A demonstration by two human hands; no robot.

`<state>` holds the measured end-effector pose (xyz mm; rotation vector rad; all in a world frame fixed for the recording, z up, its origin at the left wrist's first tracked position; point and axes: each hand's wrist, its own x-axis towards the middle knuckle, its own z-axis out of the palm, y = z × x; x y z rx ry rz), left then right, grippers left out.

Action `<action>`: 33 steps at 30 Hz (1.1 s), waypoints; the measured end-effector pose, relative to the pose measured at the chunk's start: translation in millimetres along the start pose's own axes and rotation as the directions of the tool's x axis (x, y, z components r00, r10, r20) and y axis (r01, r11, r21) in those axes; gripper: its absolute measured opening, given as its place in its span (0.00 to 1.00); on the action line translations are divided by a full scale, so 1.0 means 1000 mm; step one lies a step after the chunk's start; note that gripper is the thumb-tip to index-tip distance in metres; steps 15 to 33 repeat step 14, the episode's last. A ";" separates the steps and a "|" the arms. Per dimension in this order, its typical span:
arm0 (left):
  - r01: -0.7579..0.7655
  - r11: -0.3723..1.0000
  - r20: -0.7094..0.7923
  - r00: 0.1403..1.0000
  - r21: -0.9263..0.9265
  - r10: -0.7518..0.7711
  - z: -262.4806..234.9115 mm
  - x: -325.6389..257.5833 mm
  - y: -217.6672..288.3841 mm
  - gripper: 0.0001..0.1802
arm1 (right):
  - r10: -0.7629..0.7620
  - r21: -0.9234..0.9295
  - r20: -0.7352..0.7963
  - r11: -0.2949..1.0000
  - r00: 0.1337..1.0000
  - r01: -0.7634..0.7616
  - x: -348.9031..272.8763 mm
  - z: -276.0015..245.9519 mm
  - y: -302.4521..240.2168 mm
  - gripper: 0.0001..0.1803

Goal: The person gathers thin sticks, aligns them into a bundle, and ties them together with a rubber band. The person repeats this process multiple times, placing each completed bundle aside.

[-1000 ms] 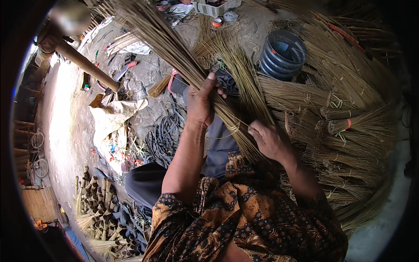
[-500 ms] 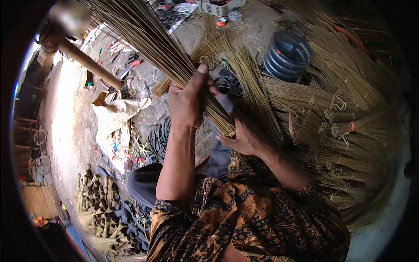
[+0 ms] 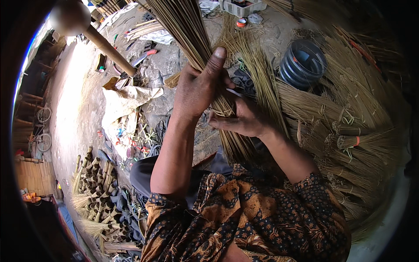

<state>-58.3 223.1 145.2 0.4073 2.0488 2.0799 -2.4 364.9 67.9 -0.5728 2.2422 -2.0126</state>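
Note:
A thick bundle of thin brown sticks (image 3: 181, 28) rises from my lap toward the top of the picture, leaning left. My left hand (image 3: 197, 89) is wrapped round its middle, thumb pointing up along the sticks. Lower down, my right hand (image 3: 244, 118) grips the same bundle, its thumb lying across the front and its other fingers partly hidden behind. The lower stick ends (image 3: 235, 146) spread out below that thumb, over my legs. A short pale strip (image 3: 234, 92) shows between the hands; what it is I cannot make out.
Tied bundles of sticks (image 3: 349, 153) pile up at the right, beside a dark ribbed bucket (image 3: 303, 65). Loose sticks (image 3: 262, 83) lie ahead. At the left are a pale sack (image 3: 122, 102), a wooden-handled mallet-like tool (image 3: 111, 50), a red-handled knife (image 3: 145, 56) and short brushes (image 3: 94, 196).
The bundle has swung more upright. My right hand has shifted from its lower end to higher up, so the stick ends now show below it. The view has shifted slightly left.

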 end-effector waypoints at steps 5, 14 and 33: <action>-0.257 0.944 0.099 0.965 0.205 0.241 -0.010 0.001 0.007 0.30 | -0.087 0.156 -0.062 0.983 0.994 0.096 0.021 0.004 -0.021 0.17; -0.359 0.822 0.329 0.918 0.443 0.223 -0.059 -0.016 -0.009 0.59 | -0.293 0.216 -0.392 0.892 0.872 0.397 0.087 -0.010 -0.053 0.16; -0.359 0.822 0.329 0.918 0.443 0.223 -0.059 -0.016 -0.009 0.59 | -0.293 0.216 -0.392 0.892 0.872 0.397 0.087 -0.010 -0.053 0.16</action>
